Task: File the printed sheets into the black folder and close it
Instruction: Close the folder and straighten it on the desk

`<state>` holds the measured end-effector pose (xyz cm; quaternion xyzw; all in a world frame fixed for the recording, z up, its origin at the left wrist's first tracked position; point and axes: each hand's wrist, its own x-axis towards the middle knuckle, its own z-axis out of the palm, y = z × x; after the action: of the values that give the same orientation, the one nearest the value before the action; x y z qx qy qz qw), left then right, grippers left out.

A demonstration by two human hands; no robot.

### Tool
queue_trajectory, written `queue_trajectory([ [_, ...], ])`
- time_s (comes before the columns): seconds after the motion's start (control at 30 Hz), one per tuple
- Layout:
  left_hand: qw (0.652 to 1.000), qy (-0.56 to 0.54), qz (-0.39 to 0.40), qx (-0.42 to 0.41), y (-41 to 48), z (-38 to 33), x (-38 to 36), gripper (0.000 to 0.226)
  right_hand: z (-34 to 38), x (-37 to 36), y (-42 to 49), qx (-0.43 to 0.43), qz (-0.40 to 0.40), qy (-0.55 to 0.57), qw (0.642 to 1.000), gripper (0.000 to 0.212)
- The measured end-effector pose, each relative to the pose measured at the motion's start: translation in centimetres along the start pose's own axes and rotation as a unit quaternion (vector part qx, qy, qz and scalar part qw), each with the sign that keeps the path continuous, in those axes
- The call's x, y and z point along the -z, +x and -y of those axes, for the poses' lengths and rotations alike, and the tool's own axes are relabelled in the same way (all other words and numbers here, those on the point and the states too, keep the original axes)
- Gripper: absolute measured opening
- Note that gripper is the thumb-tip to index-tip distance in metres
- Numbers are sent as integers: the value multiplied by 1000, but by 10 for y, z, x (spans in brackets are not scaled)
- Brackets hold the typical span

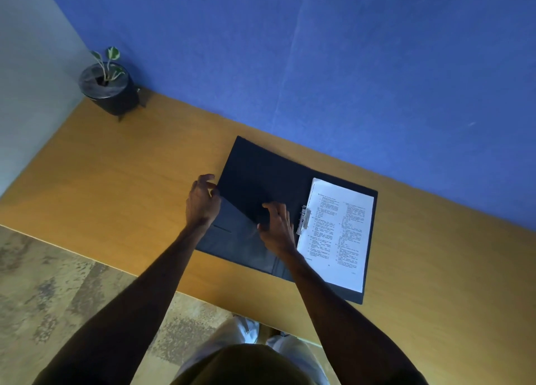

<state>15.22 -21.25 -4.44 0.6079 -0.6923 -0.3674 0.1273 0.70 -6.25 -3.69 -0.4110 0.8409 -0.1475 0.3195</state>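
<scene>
The black folder (255, 167) lies spread open on the wooden desk (116, 181). Printed sheets (339, 233) lie in its right half, held under a metal clip (304, 220) by the spine. My left hand (201, 200) is at the outer left edge of the left cover, thumb and fingers pinching that edge. My right hand (277, 228) rests on the inside of the left cover near the spine, fingers spread, holding nothing. The left cover has an inner pocket (237, 239) at its lower part.
A small potted plant (108, 86) in a dark pot stands at the desk's far left corner. A blue wall (319, 51) runs along the back edge of the desk. The desk's near edge meets a patterned floor (58, 297).
</scene>
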Motion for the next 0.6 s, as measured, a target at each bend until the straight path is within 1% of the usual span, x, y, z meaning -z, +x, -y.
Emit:
queue_trajectory([
  [0.07,999,-32,29,15,-2,-7,5,46,2,3,-5,-5,-19,44,999,61],
  [0.1,998,-53,44,10,-5,-11,9,47,2,5,-8,2,-24,53,998,61],
  [0.17,992,-102,67,-25,-12,-22,18,49,1,12,-13,29,-34,63,997,61],
  [0.27,974,-179,120,-74,-31,-45,30,41,0,27,-19,54,-61,127,989,59],
  [0.33,963,-205,143,-98,-48,-63,30,37,1,39,-27,45,-77,200,976,53],
  [0.37,960,-210,150,-112,-57,-72,28,33,0,46,-33,37,-89,238,967,46],
  [0.43,951,-224,158,-141,-76,-87,19,32,-5,59,-45,26,-116,311,943,28],
  [0.47,948,-225,161,-158,-85,-94,11,33,-10,66,-52,21,-126,351,927,27],
  [0.53,948,-197,159,-194,-101,-107,-6,31,-21,80,-65,1,-131,419,898,41],
  [0.6,948,-147,157,-234,-116,-119,-26,31,-36,95,-75,-15,-139,440,887,50],
])
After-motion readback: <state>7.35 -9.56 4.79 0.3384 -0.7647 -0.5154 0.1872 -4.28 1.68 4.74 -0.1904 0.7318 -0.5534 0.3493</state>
